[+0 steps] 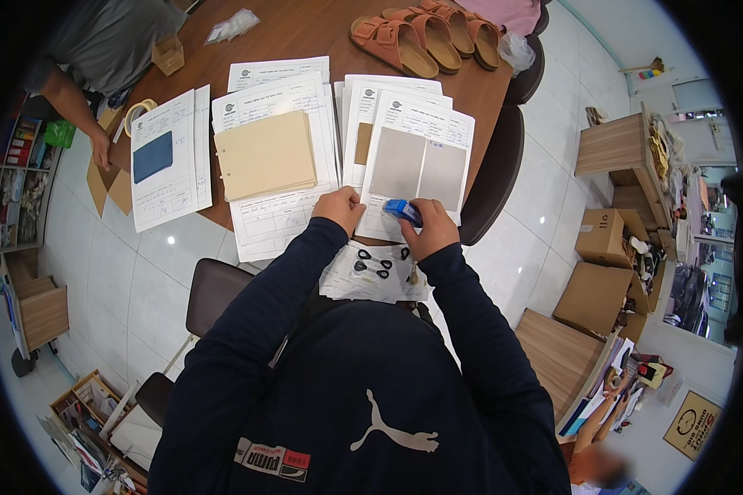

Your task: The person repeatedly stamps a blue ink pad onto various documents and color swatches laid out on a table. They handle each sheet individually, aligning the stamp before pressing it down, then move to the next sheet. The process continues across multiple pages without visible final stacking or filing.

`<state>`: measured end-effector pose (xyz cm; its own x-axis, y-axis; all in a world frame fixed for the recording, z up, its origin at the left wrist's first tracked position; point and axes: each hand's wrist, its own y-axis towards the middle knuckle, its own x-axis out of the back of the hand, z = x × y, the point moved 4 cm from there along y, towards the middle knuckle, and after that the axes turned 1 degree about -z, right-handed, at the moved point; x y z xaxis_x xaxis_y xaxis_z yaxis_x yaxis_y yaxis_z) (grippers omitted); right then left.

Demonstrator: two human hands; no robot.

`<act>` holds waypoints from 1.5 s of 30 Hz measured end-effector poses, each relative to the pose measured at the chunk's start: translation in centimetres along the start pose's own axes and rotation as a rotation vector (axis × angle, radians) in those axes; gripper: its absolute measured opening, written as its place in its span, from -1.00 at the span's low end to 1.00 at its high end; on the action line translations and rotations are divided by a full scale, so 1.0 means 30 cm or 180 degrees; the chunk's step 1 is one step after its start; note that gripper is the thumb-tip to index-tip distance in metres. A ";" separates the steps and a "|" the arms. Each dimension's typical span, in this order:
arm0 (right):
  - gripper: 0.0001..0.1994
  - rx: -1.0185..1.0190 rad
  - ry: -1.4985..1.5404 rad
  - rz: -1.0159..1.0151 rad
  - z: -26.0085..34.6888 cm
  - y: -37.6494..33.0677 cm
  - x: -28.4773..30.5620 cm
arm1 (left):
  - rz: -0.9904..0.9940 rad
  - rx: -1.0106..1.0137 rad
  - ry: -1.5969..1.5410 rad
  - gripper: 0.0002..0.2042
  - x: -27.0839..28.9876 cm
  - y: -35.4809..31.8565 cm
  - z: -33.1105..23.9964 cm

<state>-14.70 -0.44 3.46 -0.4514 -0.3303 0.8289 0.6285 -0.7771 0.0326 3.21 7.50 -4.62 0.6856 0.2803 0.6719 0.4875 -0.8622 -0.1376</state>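
- Two hands, the left hand (338, 209) and the right hand (433, 229), reach over the brown table (301, 35).
- The right hand is closed, with thumb and fingers around a small blue block (400, 209).
- That block is over the low part of a white sheet (437, 124), below two grey patches (398, 163); you cannot tell if it touches the paper.
- The left hand has curled fingers by the low edge of the papers; you cannot tell if it pinches one.
- Small black pieces (360, 266) lie near the person's tummy.
- Left of the white sheet, a tan stack (266, 155) lies on more papers.
- A dark blue patch (153, 157) is farther left.
- Orange sandals (385, 43) stand at the far side.
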 end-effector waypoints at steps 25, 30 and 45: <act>-0.38 -0.2628 0.6307 -0.0209 -0.254 -0.089 -0.166 | -0.0045 -0.1431 0.1507 -0.56 -0.069 0.067 -0.307; -0.41 -0.2414 0.6550 -0.0475 -0.245 -0.066 -0.158 | 0.0109 -0.1409 0.1923 -0.65 -0.086 0.101 -0.312; -0.45 -0.2369 0.6469 -0.1546 -0.344 -0.015 -0.019 | -0.0047 -0.1710 0.2071 -0.88 -0.112 0.098 -0.286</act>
<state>-21.28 -5.42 -2.78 -0.6170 0.3300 -0.7144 0.2371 -0.7877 -0.5686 -2.31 0.40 -1.04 0.1528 0.1361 0.9788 0.0577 -0.9900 0.1286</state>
